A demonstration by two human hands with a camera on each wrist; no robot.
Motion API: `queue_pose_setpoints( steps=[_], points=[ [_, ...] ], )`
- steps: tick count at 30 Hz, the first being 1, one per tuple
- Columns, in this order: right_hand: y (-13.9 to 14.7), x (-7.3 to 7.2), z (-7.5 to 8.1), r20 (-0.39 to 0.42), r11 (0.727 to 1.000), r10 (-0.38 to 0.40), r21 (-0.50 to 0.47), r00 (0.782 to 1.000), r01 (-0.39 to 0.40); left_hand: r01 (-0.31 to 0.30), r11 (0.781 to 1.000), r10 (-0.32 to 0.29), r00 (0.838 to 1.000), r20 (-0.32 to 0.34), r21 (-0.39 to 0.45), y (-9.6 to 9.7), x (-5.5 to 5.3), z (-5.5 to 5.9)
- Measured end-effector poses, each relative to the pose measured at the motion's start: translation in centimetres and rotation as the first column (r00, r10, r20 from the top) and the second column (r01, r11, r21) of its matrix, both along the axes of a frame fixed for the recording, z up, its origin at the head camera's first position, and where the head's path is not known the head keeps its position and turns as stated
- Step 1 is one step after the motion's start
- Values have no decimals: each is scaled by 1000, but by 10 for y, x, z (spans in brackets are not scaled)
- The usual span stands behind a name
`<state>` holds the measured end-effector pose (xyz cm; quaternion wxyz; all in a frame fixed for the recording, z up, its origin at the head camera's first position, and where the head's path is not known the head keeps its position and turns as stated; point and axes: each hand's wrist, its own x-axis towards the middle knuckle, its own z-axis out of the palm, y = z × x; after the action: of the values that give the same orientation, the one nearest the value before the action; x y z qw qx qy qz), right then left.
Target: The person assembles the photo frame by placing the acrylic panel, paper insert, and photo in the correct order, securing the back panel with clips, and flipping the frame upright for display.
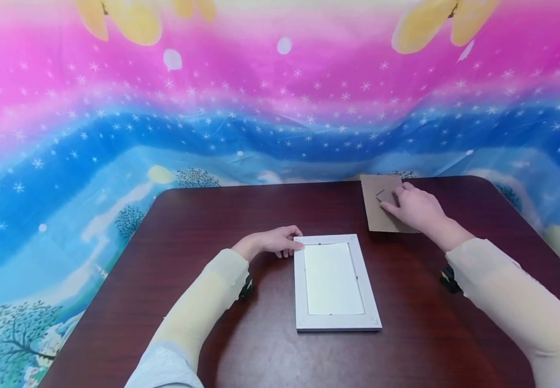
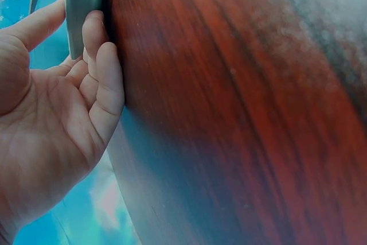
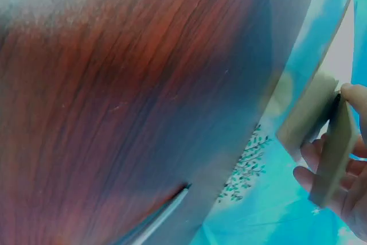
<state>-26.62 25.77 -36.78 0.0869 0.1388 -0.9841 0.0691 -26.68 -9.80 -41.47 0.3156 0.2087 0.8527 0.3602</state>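
My left hand [image 1: 278, 241] gripping the white frame [image 1: 301, 285] by its far left corner on the dark table [image 1: 241, 210], my right hand [image 1: 417, 207] pinching a brown cardboard panel [image 1: 378, 218] near the far edge

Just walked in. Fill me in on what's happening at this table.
A person is handling two pieces at a dark wooden table. The left grip holds a white frame by its far left corner, with a pale panel showing inside the border. The right grip holds a brown board with a flap, toward the table's far side. Right now, the board and frame are apart.
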Motion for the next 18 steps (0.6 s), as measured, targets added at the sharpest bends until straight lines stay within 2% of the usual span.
queue_pose_setpoints(
  steps=[4, 10, 18],
  points=[
    [-7, 7, 6, 34, 1000, 9, -10, 999, -9, 1, 1000, -1, 1000, 2, -1, 1, 0, 1],
    [-21, 24, 8, 0, 999, 36, -27, 999, -36, 4, 1000, -4, 1000, -2, 6, 1, 2, 2],
    [-36, 38, 12, 8, 998, 49, -35, 999, -48, -5, 1000, 5, 1000, 5, 6, 1, 1, 2]
  ],
)
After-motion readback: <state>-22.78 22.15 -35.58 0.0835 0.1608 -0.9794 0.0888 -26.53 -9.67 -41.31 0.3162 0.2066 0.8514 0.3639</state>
